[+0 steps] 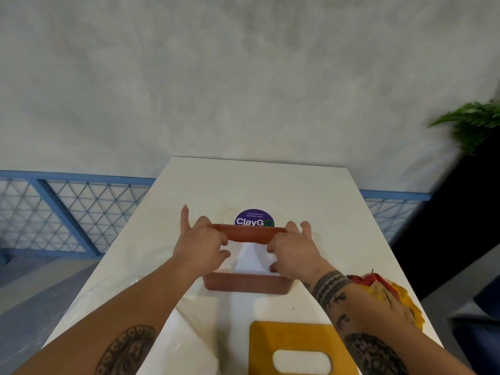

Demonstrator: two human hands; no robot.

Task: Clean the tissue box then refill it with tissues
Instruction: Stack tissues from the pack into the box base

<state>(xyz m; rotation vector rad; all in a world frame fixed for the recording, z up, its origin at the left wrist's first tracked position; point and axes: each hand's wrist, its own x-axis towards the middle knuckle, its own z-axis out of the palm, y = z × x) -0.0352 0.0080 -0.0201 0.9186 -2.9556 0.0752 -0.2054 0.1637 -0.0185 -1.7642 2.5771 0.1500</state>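
Left hand point(200, 246), right hand point(293, 251) hide the box point(246, 284) ends; lid point(292, 338) cut off below. I see a red-brown open box, tissues point(251, 259) inside. Both hands' fingers point(292, 228) curl round its rim.

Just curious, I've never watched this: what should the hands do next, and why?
Probably press the tissues down flat in the box. The left hand and right hand hold its far rim, the white stack sits inside, and the slotted lid lies off, nearer the person.
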